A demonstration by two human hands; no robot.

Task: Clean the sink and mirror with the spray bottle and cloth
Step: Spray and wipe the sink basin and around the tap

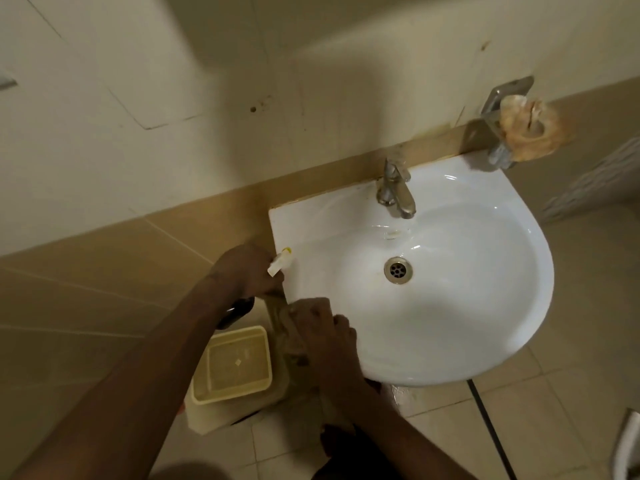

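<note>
Nozzle (281,260) up-right toward sink (485,306)

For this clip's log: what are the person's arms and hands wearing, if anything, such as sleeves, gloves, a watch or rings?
Nothing shows on either. The left hand and right hand are bare, with no gloves. Both forearms are uncovered as far as the frame's lower edge, so no sleeve or cuff comes into view. No watch, bracelet or ring can be made out, though the dim, slightly blurred picture could hide something small.

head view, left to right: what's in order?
left hand with spray bottle → drain → wall holder. Bin, cloth, right hand and tap overlap in between, so left out.
</note>
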